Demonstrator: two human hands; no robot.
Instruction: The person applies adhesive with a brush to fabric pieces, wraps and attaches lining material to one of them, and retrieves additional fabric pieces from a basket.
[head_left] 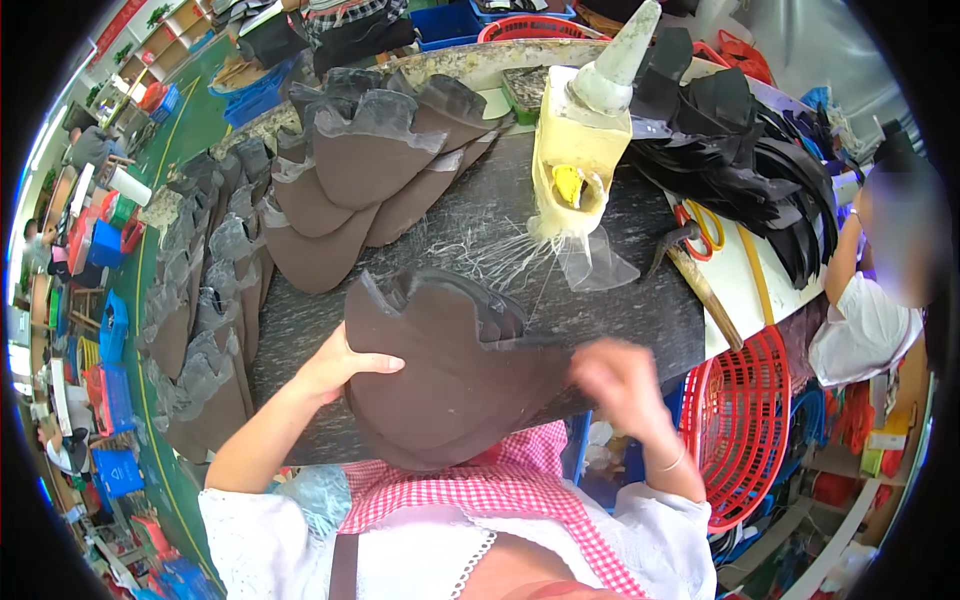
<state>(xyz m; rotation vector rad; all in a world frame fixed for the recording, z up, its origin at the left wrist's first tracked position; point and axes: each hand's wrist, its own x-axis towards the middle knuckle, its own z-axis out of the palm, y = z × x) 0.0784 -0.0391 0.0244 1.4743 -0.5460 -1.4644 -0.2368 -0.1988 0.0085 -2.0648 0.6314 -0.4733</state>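
Note:
My left hand (338, 372) grips the left edge of a small stack of dark brown curved shoe-upper pieces (450, 385), thumb on top, fingers hidden beneath. The stack lies over the table's near edge, above my lap. Its notched upper edge shows grey and black layers. My right hand (622, 388) is at the stack's right tip, its fingers smeared by motion, so I cannot tell whether they touch it. Beyond the stack stands a yellowish glue pot (570, 150) with a pale cone on top and glue strings trailing from its opening onto the table.
More brown pieces lie in overlapping piles at the far left (370, 160) and left (225, 310). Black strips (760, 180) are heaped at the right, near scissors (705, 228) and a worn wooden-handled tool (705, 295). A red basket (740, 430) stands at the table's right; another person (870, 300) sits beyond.

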